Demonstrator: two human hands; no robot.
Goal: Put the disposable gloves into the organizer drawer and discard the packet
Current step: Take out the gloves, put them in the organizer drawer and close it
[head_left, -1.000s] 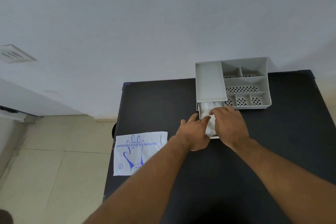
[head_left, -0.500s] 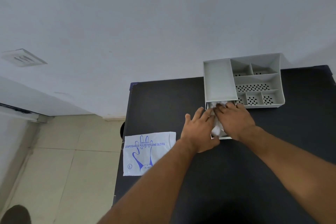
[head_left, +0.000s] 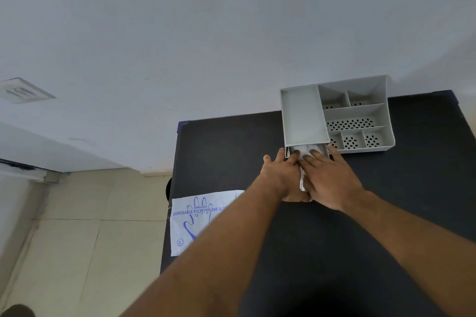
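Note:
A grey organizer (head_left: 304, 113) with several compartments stands at the back of the black table (head_left: 226, 152). Its drawer (head_left: 288, 152) is pulled out toward me under the left compartment. White disposable gloves (head_left: 306, 149) lie in the drawer, mostly hidden. My left hand (head_left: 282, 177) and my right hand (head_left: 331, 183) lie flat, side by side, pressing on the gloves, with a white strip showing between them. The white gloves packet (head_left: 195, 216) with blue print lies flat at the table's left edge, partly behind my left forearm.
The table's left edge drops to a tiled floor (head_left: 77, 239). A white wall (head_left: 206, 33) rises right behind the organizer. A vent (head_left: 23, 90) sits on the wall at far left. A dark round object (head_left: 168, 189) shows below the table's left edge.
My head has shifted, so everything sits further right and higher in view. Both hands have slid forward over the gloves toward the organizer, fingers flatter.

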